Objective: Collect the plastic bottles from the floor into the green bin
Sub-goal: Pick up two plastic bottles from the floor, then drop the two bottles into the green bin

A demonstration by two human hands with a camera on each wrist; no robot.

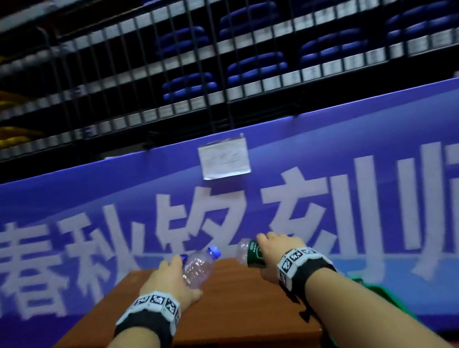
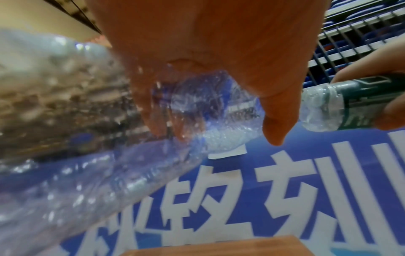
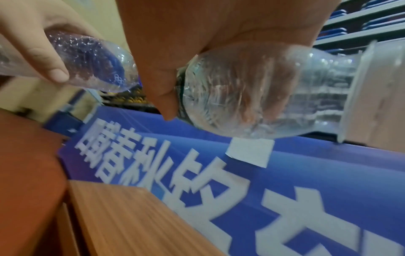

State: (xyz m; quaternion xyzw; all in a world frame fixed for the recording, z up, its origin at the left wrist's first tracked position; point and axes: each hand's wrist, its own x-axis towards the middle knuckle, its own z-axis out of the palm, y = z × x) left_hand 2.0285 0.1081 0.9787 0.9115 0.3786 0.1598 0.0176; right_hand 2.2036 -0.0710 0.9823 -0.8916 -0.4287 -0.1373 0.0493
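My left hand (image 1: 173, 273) grips a clear crumpled plastic bottle with a blue cap (image 1: 200, 265), tilted up to the right. The same clear bottle (image 2: 208, 110) lies under the fingers in the left wrist view. My right hand (image 1: 274, 250) grips a clear bottle with a dark green label (image 1: 251, 255); the green-label bottle's clear end (image 3: 263, 97) fills the right wrist view. Both bottles are held in the air above a wooden table, close together. A sliver of the green bin (image 1: 383, 293) shows behind my right forearm, low on the right.
A brown wooden table (image 1: 235, 317) stands below my hands against a blue banner (image 1: 335, 192) with large white characters. A white paper note (image 1: 223, 157) is stuck on the banner. Black railings and blue folded seats (image 1: 255, 69) rise behind it.
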